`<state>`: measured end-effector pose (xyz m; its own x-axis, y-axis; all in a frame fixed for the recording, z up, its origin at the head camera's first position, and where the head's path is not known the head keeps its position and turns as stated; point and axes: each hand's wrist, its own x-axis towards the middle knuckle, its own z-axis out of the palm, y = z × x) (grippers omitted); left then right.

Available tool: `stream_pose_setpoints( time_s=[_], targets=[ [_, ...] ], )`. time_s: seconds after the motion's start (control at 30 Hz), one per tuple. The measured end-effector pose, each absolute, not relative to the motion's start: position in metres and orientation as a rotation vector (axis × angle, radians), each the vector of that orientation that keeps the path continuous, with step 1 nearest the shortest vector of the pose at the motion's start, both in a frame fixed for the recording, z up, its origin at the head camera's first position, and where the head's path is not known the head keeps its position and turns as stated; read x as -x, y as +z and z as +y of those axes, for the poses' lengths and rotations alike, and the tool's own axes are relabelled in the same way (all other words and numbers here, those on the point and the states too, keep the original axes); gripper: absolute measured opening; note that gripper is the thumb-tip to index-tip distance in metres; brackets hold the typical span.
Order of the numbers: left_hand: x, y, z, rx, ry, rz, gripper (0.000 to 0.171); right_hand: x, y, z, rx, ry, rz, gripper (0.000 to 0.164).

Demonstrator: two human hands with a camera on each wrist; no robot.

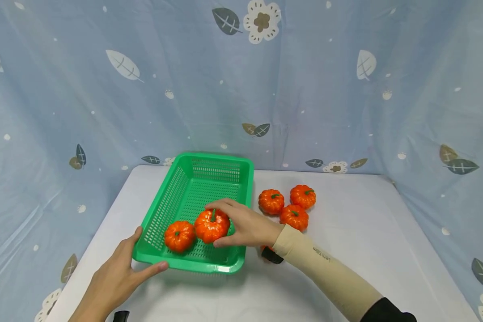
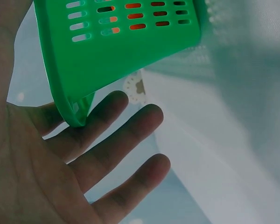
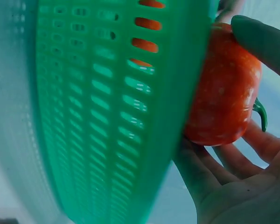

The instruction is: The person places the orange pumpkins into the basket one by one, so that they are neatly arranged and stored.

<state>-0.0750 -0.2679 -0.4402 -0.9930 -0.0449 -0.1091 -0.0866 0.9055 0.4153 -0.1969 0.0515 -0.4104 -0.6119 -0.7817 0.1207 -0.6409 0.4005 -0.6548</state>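
Observation:
A green plastic basket [image 1: 247,179] with slotted walls stands on the white table. My left hand [image 1: 118,273] holds its near left corner, thumb along the front rim and the other fingers by the left side. In the left wrist view the lower fingers are spread beneath the rim [image 2: 77,116]. My right hand [image 1: 245,223] grips a small orange toy pumpkin [image 1: 211,227] with a green stem, thumb on one side and fingers on the other, over the near part of the basket. Another orange pumpkin [image 1: 180,237] lies inside the basket, just left of the held one.
Right of the basket, three pumpkins sit clustered on the table: one at the left [image 1: 271,201], one at the back [image 1: 303,197] and one in front [image 1: 294,218]. A further orange piece shows beneath my right wrist. A patterned blue curtain [image 1: 306,89] surrounds the table.

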Motion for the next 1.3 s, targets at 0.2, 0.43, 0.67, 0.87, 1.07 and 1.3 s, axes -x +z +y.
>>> stream_pose_setpoints(
  time_s=[0.2,0.43,0.67,0.87,1.07,1.3],
  targets=[
    [0.075,-0.439,-0.266,0.109,0.654,2.968,0.126,0.204,-0.424,0.037,1.262,-0.981,2.473,0.08],
    [0.076,-0.441,-0.267,0.107,0.655,2.955,0.125,0.206,-0.432,0.021,1.242,-0.94,2.483,0.078],
    [0.076,-0.44,-0.267,0.105,0.664,2.958,0.125,0.206,-0.434,0.012,1.236,-0.882,2.475,0.077],
    [0.076,-0.441,-0.267,0.105,0.667,2.954,0.125,0.207,-0.437,0.012,1.219,-0.822,2.471,0.078],
    [0.076,-0.441,-0.266,0.1,0.665,2.958,0.124,0.209,-0.438,0.014,1.211,-0.778,2.473,0.079],
    [0.077,-0.441,-0.267,0.113,0.659,2.943,0.125,0.21,-0.439,0.015,1.215,-0.748,2.501,0.076]
  ],
)
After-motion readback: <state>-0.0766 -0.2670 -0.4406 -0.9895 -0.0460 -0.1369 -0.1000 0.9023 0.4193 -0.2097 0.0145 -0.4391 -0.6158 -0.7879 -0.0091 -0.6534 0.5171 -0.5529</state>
